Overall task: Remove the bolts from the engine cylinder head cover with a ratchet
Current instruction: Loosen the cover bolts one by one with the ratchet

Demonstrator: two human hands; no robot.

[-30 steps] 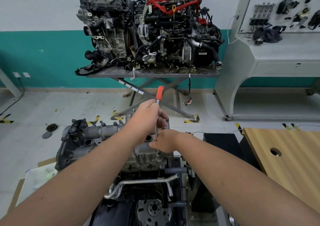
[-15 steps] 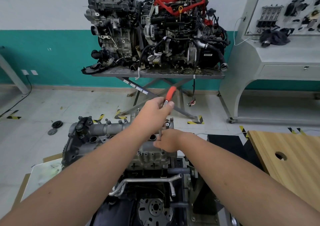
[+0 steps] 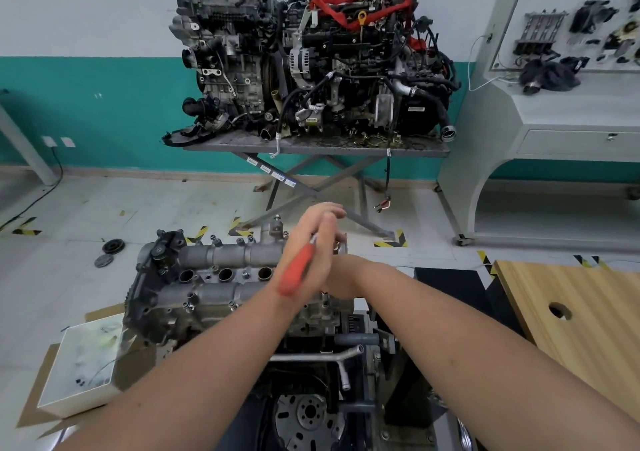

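Both hands swung the ratchet (image 3: 298, 270) handle nearer.

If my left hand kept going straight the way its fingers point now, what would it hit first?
Probably nothing close. The left hand, with the orange-handled ratchet against its palm, points up and away over the grey engine cylinder head cover; beyond lies the steel scissor-leg stand, though depth is unclear.

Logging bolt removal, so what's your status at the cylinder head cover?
Left hand fingers straight against ratchet. Right hand at ratchet head, grip hidden. Cylinder head cover bolts still visible. Nothing blocking.
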